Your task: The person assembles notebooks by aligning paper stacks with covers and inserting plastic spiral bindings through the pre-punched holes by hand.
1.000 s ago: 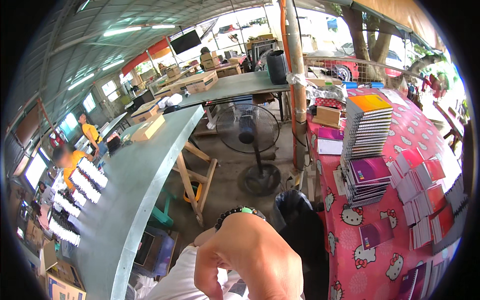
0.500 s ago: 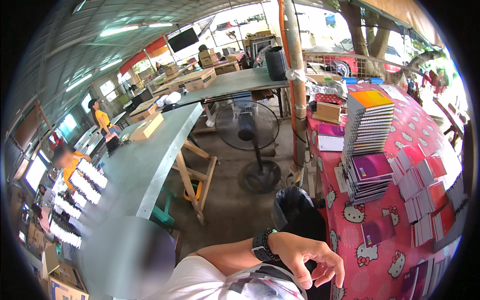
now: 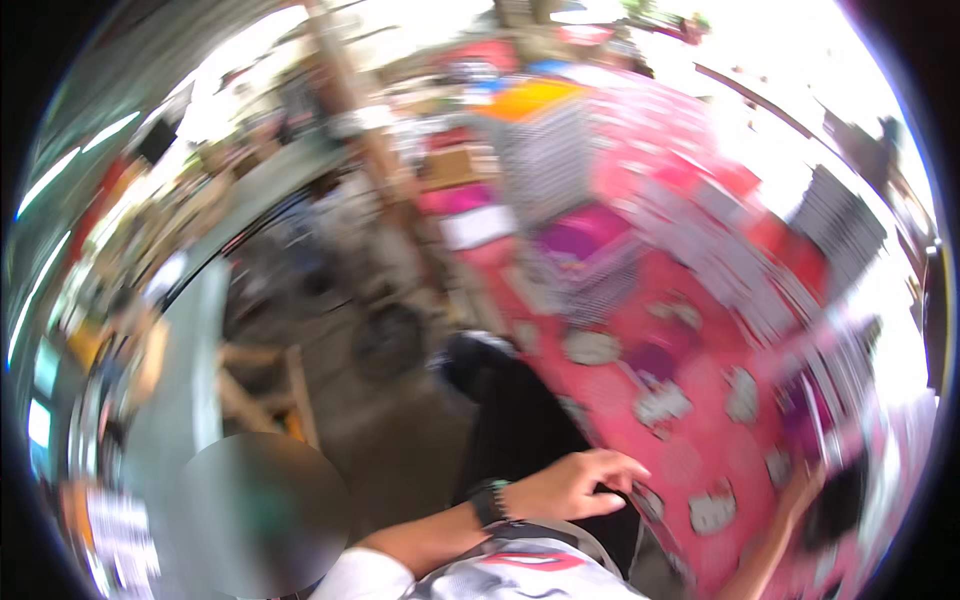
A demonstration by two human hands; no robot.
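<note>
My left hand [image 3: 580,487] wears a dark watch and bead bracelet and hangs at the near edge of the table with the pink patterned cloth [image 3: 680,465]. Its thumb and fingers are apart, with nothing between them. Farther right, my right hand [image 3: 803,490] reaches over the cloth beside purple-covered notebooks [image 3: 797,415]. Motion smears its fingers, so whether they grip a notebook is unclear. A single purple notebook [image 3: 655,362] lies flat ahead of my hands. Beyond it stands a stack of purple spiral notebooks [image 3: 590,235], with a taller orange-topped stack [image 3: 535,100] behind.
Rows of red and white booklets [image 3: 735,250] and a grey spiral-bound stack [image 3: 838,225] line the table's right side. A long grey-green table [image 3: 180,390] runs along the left. A black bag [image 3: 510,400] and a post [image 3: 375,150] stand between the tables.
The view has swung to the right, blurring the picture. My right hand has come into sight by the purple notebooks at the lower right. My left hand stays near the table edge, fingers still apart.
</note>
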